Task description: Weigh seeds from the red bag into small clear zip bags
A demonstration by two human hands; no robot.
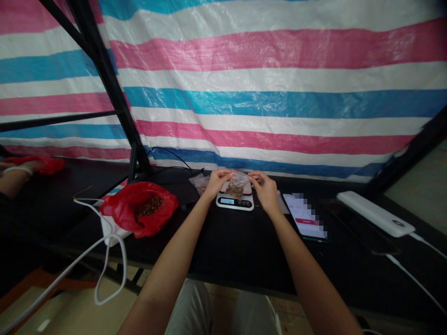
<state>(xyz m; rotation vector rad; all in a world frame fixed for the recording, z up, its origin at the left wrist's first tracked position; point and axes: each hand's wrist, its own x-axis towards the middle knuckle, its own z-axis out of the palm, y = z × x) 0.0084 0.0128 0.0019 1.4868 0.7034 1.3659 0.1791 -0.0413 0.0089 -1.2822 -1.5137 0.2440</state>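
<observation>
A clear zip bag (236, 187) with brown, grain-like bits in its lower part is stretched between my two hands over a small white digital scale (247, 204). My left hand (218, 181) pinches the bag's upper left corner. At the upper right corner, my right hand (264, 188) grips it with closed fingertips. The scale's display is lit, but its figures are too small to read. Behind my left hand lies another clear bag (199, 184) with brown contents. A red plastic bag (164, 215) stands open on the left, holding loose brown pieces.
On the right, a lit phone (304, 217), a dark phone (366, 230) and a white power bank (375, 214) with cables lie on the black table (240, 251). A white cable (120, 246) loops at the left. Another person's hand (30, 166) touches red plastic at far left.
</observation>
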